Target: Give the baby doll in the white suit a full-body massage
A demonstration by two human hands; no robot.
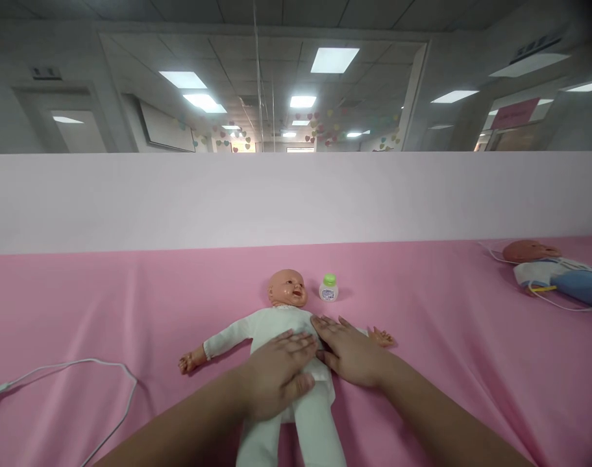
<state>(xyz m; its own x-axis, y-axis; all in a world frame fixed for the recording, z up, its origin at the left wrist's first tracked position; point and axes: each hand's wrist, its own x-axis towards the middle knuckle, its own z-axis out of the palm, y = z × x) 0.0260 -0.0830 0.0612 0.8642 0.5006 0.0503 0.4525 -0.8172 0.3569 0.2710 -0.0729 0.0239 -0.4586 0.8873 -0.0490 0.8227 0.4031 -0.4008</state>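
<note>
A baby doll (287,318) in white clothes lies on its back on a pink cloth, its arms spread wide. My left hand (279,375) rests flat on the doll's belly, fingers stretched toward the upper right. Against the doll's chest and side on the right lies my right hand (349,350), palm down with its fingers extended. Neither hand grips anything. Just right of the doll's head stands a small clear bottle (328,288) with a green cap.
Another doll (568,272) in blue and white clothes, with thin tubes around it, lies at the far right. A white cable (89,360) curves over the pink cloth (145,292) on the left. Behind the cloth rises a white wall (296,198) below a large window.
</note>
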